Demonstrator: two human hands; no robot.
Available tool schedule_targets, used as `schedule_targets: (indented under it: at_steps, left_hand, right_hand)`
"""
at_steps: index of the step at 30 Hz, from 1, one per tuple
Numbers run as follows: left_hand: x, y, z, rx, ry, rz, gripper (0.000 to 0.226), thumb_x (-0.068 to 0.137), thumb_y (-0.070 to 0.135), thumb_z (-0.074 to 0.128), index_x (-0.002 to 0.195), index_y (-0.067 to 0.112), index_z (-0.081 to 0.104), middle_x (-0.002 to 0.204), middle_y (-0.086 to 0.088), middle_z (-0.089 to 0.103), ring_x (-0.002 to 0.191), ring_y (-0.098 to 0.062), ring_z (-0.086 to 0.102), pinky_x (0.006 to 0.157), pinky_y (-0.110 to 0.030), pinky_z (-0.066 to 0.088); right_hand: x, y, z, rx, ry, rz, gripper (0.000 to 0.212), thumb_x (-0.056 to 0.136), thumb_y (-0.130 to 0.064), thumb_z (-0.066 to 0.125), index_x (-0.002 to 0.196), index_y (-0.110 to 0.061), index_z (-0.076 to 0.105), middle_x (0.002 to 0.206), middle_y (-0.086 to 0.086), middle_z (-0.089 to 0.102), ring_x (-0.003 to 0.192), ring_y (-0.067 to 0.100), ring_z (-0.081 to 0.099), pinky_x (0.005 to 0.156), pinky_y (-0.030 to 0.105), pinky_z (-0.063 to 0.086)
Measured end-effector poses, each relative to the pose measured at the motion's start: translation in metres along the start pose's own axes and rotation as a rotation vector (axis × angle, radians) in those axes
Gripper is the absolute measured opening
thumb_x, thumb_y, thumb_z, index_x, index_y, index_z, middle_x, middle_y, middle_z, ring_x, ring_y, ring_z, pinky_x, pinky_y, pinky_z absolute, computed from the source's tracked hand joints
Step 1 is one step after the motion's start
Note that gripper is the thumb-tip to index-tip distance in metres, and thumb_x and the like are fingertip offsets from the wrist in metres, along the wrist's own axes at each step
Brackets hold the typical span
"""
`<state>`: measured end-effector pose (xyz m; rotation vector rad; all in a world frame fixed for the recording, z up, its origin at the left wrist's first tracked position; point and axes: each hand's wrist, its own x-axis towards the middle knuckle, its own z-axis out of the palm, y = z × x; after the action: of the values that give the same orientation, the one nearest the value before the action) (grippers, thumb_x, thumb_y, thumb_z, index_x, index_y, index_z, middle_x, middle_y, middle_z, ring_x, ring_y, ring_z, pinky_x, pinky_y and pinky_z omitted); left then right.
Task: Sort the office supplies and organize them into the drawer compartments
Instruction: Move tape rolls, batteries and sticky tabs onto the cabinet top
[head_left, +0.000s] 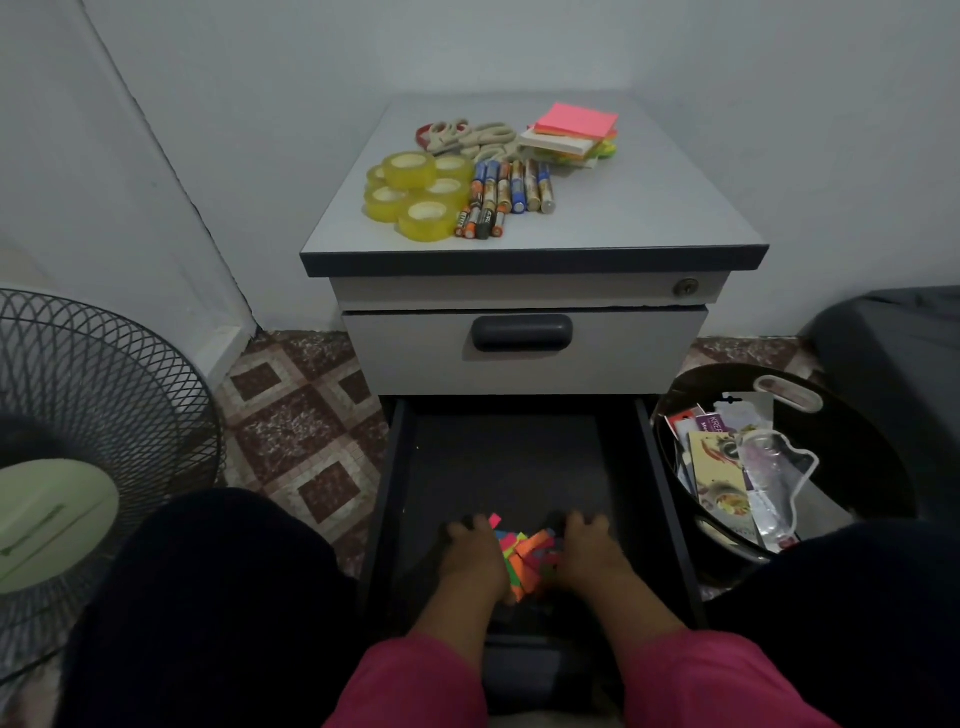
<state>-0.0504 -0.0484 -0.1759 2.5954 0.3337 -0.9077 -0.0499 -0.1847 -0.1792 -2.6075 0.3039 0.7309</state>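
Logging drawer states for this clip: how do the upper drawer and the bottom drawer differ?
The upper drawer is shut; the bottom drawer is pulled out. The upper drawer's contents are hidden; the bottom drawer holds colourful paper slips between both hands. Both belong to the same grey cabinet.

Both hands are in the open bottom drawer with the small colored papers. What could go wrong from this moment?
1. The colored paper slips lie loose between the left hand and the right hand; some may scatter across the dark drawer floor.
2. The tape rolls and batteries sit near the cabinet top front edge above the drawer; a bump might send them down.
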Motion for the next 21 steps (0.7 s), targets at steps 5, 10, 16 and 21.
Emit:
schedule_targets:
  at_steps: [5,10,16,21]
  left_hand:
    - [0.001,0.003,0.009,-0.08,0.092,0.142,0.07,0.079,0.014,0.073,0.135,0.009,0.032,0.139,-0.016,0.032,0.122,-0.031,0.051,0.099,-0.033,0.04]
    - [0.003,0.0,0.009,-0.153,0.123,0.158,0.05,0.077,0.018,0.072,0.121,0.009,0.049,0.129,-0.016,0.043,0.115,-0.031,0.053,0.098,-0.029,0.041]
    - [0.011,-0.002,0.007,-0.246,0.13,0.109,0.039,0.073,0.01,0.075,0.107,0.005,0.057,0.118,-0.013,0.062,0.11,-0.027,0.058,0.088,-0.031,0.045]
    - [0.009,-0.001,0.002,-0.238,0.102,0.083,0.027,0.077,0.014,0.071,0.103,0.008,0.067,0.11,-0.012,0.068,0.105,-0.026,0.063,0.084,-0.03,0.048]
  right_hand:
    - [-0.003,-0.008,0.017,-0.123,0.002,-0.133,0.07,0.084,-0.041,0.064,0.142,-0.021,0.03,0.139,0.012,0.027,0.121,0.034,0.049,0.098,0.038,0.044]
    - [-0.003,-0.01,0.01,-0.017,-0.011,-0.136,0.06,0.081,-0.036,0.069,0.132,-0.023,0.043,0.13,0.009,0.041,0.117,0.031,0.055,0.096,0.034,0.046]
    - [0.003,-0.005,-0.004,0.138,-0.005,-0.092,0.023,0.077,-0.026,0.074,0.098,-0.018,0.071,0.102,0.006,0.071,0.097,0.018,0.066,0.077,0.023,0.047]
    - [0.005,-0.007,-0.01,0.221,-0.02,-0.05,0.01,0.08,-0.02,0.073,0.071,-0.019,0.068,0.064,-0.001,0.061,0.056,0.006,0.054,0.062,0.021,0.046]
